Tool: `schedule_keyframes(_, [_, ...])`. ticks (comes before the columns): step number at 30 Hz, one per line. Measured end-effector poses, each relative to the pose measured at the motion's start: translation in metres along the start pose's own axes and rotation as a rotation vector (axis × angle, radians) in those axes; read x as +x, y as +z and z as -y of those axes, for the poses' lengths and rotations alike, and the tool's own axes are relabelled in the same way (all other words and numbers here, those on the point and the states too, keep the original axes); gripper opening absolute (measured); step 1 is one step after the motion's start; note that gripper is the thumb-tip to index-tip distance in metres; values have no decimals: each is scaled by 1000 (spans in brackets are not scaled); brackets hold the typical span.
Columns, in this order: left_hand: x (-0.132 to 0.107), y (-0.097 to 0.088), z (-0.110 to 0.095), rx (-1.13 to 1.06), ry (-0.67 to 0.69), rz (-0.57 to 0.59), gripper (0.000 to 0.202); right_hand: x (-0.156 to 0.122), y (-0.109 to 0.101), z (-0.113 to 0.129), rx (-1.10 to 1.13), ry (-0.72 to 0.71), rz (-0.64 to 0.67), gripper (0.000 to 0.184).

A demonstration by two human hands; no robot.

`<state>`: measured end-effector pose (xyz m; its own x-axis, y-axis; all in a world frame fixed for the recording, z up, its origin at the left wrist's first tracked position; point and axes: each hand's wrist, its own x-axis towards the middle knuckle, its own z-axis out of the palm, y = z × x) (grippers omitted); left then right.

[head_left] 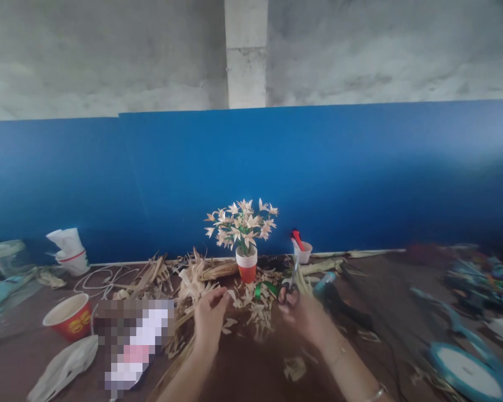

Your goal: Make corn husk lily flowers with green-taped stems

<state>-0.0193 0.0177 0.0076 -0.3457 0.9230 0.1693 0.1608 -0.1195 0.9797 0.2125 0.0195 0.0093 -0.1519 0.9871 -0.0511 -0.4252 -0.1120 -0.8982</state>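
My left hand [209, 321] is closed in a pinch on a small pale piece of corn husk [233, 297]. A pair of scissors [295, 271] is in my right hand [302, 315], its blades pointing up and away from me; the fingers wrap its dark handles. Between and beyond the hands stands a cup [247, 269], white above and orange-red below, holding a bunch of pale husk flowers [245, 223] with green stems. Small cut husk scraps [260, 315] lie on the brown table between my hands. A green roll of tape [266, 290] sits close to my right hand.
Dry husks [195, 276] heap behind my left hand. Leftward are a red paper cup [69, 318], a crumpled plastic bag [65, 368], a white cable [104, 282] and a blurred-out item. A small white cup [303, 253] and a blue ribbon spool [465, 368] are rightward.
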Motion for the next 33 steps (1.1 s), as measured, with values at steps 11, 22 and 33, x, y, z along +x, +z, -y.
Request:
schedule_keyframes(11, [-38,18,-1,-642,-355,368,29,-1,38,-40,-196,41,-34,32])
schedule_keyframes(22, [-45,22,-11,-319,-382,461,44,-5,45,-39,-237,13,20,32])
schedule_keyframes(33, [-47,19,-11,-261,-376,553,38,-5,34,-19,-215,36,50,29])
